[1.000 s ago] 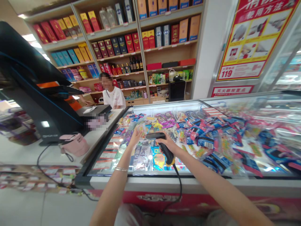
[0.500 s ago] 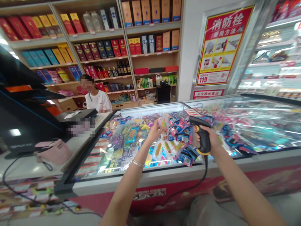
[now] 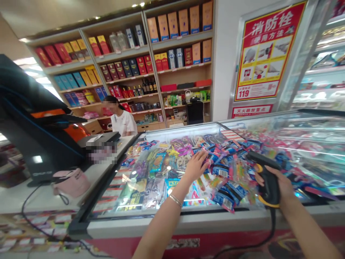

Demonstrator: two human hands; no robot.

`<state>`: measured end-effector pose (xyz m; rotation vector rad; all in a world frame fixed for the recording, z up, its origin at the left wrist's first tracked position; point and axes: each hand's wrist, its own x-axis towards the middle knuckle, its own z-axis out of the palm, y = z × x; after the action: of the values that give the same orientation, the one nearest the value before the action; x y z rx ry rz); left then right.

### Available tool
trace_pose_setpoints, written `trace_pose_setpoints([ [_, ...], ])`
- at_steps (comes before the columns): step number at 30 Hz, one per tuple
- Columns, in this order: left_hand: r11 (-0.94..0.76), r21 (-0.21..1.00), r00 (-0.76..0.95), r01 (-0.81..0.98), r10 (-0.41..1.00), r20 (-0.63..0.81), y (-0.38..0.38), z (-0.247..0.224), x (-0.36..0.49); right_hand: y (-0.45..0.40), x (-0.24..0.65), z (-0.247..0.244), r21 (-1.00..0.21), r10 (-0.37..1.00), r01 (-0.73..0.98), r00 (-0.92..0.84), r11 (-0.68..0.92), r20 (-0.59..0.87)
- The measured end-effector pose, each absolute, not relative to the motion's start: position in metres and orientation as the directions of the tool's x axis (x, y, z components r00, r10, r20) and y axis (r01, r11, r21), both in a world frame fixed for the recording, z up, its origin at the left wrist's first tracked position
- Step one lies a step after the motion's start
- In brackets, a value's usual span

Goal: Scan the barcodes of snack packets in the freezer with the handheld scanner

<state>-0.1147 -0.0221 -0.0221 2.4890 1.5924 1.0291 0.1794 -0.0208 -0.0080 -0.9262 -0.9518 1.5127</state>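
Observation:
Many small packaged snacks in blue, pink and clear wrappers lie spread on the glass top of a chest freezer. My left hand, with a bracelet on the wrist, rests palm down over the blue packets near the middle, its fingers spread and nothing gripped. On the right, my right hand is wrapped round the handle of a black and yellow barcode scanner. The scanner's head points to the left above the packets, and its cable hangs down over the freezer's front edge.
At the left a counter bears a black checkout terminal and a pink pouch. A person in a white shirt is behind it. Shelves of boxes line the back wall, beside a red sign.
My left hand has let go of a clear packet and now lies spread over the blue ones. The scanner in my right hand has shifted right and down, as the camera view has turned.

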Motion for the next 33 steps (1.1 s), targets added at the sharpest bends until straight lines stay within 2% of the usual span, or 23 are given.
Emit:
trace_pose_setpoints([
  [5, -0.456, 0.319, 0.246, 0.831, 0.815, 0.524, -0.024, -0.02, -0.111, -0.018, 0.18, -0.016, -0.914, 0.986, -0.383, -0.142, -0.137, -0.088],
  [12, -0.399, 0.238, 0.239, 0.886, 0.831, 0.502, -0.032, -0.013, -0.102, -0.017, 0.172, -0.008, -0.946, 0.987, -0.305, -0.144, -0.111, -0.07],
  [19, -0.146, 0.266, -0.009, 0.953, 0.863, 0.505, -0.033, 0.01, -0.149, -0.025, 0.152, 0.026, -0.978, 0.987, -0.204, -0.159, -0.033, 0.0],
  [26, 0.13, 0.241, -0.224, 0.962, 0.882, 0.415, -0.054, 0.01, -0.262, -0.041, 0.046, 0.062, -0.963, 0.912, -0.269, -0.402, -0.03, 0.084],
  [30, 0.23, 0.2, -0.288, 0.952, 0.893, 0.346, -0.049, -0.003, -0.305, -0.044, -0.039, 0.044, -0.953, 0.86, -0.283, -0.508, -0.111, 0.051],
  [33, 0.203, 0.129, -0.234, 0.971, 0.918, 0.319, -0.024, -0.011, -0.325, -0.052, -0.084, 0.019, -0.948, 0.809, -0.226, -0.586, -0.222, -0.049],
])
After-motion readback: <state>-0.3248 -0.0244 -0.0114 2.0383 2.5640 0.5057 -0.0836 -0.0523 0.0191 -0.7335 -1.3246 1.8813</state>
